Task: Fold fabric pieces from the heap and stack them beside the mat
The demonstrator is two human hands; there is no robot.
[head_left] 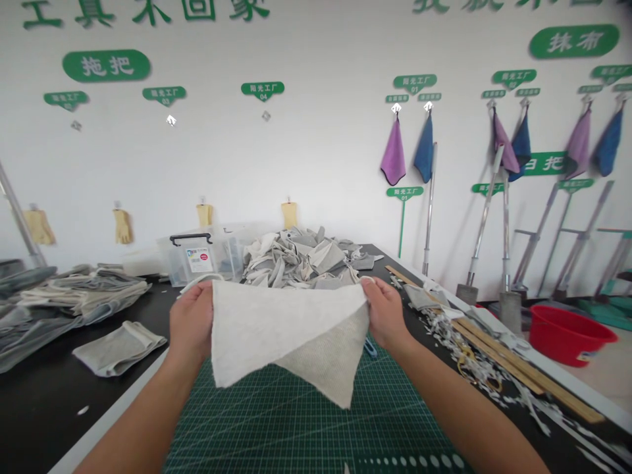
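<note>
A whitish-grey piece of fabric (286, 332) hangs stretched between my two hands above a green cutting mat (296, 421). My left hand (191, 320) grips its upper left corner and my right hand (382, 313) grips its upper right corner. The cloth's lower corners droop toward the mat, and a textured grey layer shows at the lower right. Behind the cloth lies a heap of grey and white fabric pieces (301, 258) on the black table (44, 395).
Folded grey cloths (118, 347) and stacked fabric (64, 296) lie at the left. A clear plastic box (197, 258) stands at the back. Wooden rulers (498, 352), scissors (474, 372) and scraps line the right edge. A red basin (567, 334) and mop handles stand by the wall.
</note>
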